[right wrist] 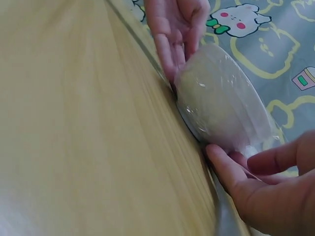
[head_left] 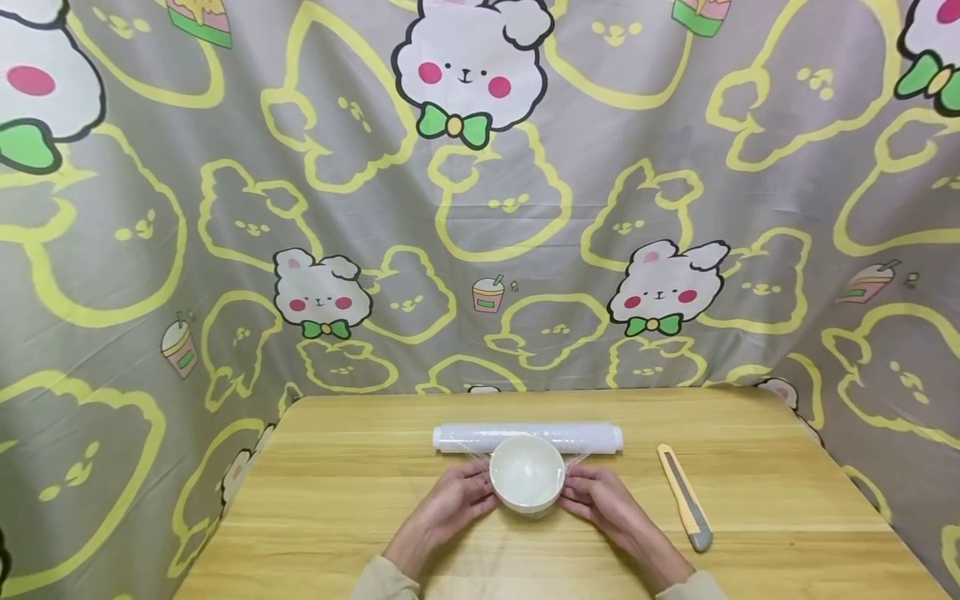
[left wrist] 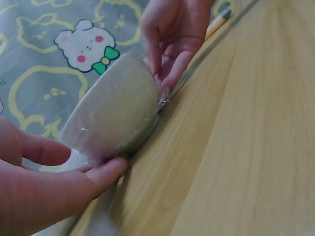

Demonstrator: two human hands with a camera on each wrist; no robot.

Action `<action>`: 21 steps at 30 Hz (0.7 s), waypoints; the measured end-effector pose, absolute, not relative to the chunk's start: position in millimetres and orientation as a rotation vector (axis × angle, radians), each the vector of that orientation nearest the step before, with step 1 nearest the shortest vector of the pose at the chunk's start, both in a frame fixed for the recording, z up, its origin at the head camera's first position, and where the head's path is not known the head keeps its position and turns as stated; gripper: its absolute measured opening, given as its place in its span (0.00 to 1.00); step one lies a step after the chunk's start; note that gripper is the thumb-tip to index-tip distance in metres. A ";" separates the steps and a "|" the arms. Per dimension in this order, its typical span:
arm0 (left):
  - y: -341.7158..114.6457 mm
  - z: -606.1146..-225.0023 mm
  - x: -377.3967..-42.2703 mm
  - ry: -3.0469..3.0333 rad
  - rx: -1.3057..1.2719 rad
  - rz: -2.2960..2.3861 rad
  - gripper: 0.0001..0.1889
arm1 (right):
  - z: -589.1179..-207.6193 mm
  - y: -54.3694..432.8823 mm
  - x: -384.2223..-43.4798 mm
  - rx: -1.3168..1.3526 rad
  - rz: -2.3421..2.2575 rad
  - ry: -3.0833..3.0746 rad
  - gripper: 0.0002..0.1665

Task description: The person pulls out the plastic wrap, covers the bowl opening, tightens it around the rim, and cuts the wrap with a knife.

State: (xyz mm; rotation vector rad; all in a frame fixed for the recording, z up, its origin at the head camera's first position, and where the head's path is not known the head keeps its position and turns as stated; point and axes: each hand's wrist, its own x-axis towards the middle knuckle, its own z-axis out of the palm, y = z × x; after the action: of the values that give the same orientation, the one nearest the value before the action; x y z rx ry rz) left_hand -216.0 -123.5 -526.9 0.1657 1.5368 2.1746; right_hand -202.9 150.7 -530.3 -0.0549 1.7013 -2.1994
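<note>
A white bowl [head_left: 527,473] sits upright on the table, between both hands. Clear plastic wrap [left wrist: 110,110] covers it, creased over its outer side, and loose ends stick out left and right near the rim. At the bowl's left side the left hand [head_left: 453,502] holds the wrap between thumb and fingers, its fingertips against the lower wall. On the opposite side, the right hand [head_left: 604,502] holds the wrap in the same way, fingertips low by the base. Both wrist views show wrinkled film close to the fingers.
Behind the bowl a roll of plastic wrap [head_left: 459,438] lies crosswise. A yellow and grey utility knife [head_left: 683,496] lies to the right of the right hand. The wooden table [head_left: 315,467] is enclosed by a grey curtain [head_left: 525,225] with rabbit prints.
</note>
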 end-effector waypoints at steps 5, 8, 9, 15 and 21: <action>-125.9 -521.1 -209.4 1.585 0.172 2.146 0.30 | -526.8 160.7 -204.0 -0.085 -2.152 1.887 0.22; -125.9 -514.1 -198.8 1.666 0.138 2.135 0.33 | -518.0 171.1 -204.9 -0.084 -2.073 2.093 0.18; -125.0 -511.8 -194.2 1.705 0.129 2.131 0.35 | -513.5 174.6 -205.5 -0.078 -2.049 2.160 0.17; -103.4 -502.6 -167.8 1.910 0.047 2.166 0.44 | -477.8 184.9 -221.0 -0.194 -1.744 2.768 0.09; -78.5 -499.2 -161.2 1.531 -0.156 2.412 0.44 | -478.5 179.1 -255.8 -0.504 -1.479 3.068 0.09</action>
State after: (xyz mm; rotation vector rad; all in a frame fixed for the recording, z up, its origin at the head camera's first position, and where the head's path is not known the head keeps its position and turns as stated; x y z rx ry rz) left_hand -161.2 -78.5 -499.2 -0.1560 1.5306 2.4119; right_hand -255.8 179.1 -478.5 -0.5043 3.0684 -1.4786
